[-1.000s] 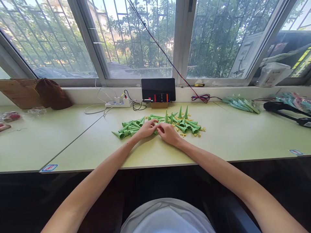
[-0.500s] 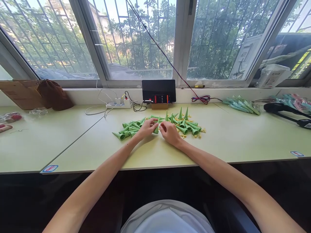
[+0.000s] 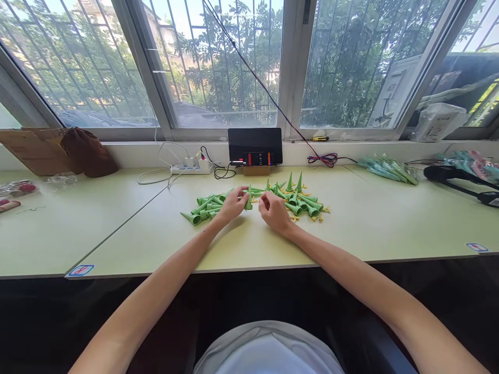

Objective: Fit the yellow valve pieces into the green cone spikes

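Note:
In the head view my left hand (image 3: 233, 203) is closed on a green plastic cone spike (image 3: 249, 200), which stands point up. A small gap away, my right hand (image 3: 273, 210) has its fingers pinched together; what is between them, if anything, is hidden. Left of and behind my left hand lies a pile of green cone spikes (image 3: 202, 208), some with ribbed caps. Beyond my right hand, more cone spikes (image 3: 298, 200) lie or stand upright among small yellow plastic pieces (image 3: 320, 218).
A dark tablet (image 3: 254, 139) with a phone (image 3: 259, 158) in front stands by the window. A power strip (image 3: 191, 169) with cables is to its left. Bagged green spikes (image 3: 390, 169) and a black headband-like object (image 3: 460, 182) lie at the right, a brown bag (image 3: 88, 153) at the left.
My left hand has drawn slightly left with the cone spike, which is now more upright. My right hand has shifted a little right, so the gap between the hands is wider.

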The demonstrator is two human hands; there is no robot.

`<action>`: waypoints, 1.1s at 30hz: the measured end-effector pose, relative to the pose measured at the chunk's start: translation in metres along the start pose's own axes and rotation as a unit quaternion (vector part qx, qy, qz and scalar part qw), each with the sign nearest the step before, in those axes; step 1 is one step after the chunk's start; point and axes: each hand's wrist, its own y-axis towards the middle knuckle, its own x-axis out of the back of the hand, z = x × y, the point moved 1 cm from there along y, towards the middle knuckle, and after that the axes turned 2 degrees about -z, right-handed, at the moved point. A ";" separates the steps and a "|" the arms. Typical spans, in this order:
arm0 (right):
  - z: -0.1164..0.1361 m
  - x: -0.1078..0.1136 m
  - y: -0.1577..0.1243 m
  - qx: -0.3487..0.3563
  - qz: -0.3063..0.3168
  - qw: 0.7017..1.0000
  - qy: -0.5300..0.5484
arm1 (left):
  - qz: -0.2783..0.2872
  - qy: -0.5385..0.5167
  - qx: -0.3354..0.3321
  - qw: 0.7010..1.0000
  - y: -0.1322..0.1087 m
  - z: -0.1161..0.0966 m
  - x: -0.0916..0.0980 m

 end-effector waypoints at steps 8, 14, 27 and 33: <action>-0.001 0.001 0.000 -0.001 -0.013 1.000 -0.001 | -0.003 -0.012 0.010 1.000 0.000 0.000 0.001; -0.002 0.001 0.000 0.000 -0.010 1.000 -0.002 | -0.002 -0.020 0.010 1.000 -0.002 -0.001 0.001; -0.004 0.000 0.000 -0.008 -0.009 1.000 -0.007 | -0.006 -0.039 0.014 0.999 -0.001 -0.001 0.000; -0.005 -0.002 0.000 0.010 0.027 1.000 0.001 | 0.005 -0.052 0.019 0.998 -0.003 -0.004 -0.002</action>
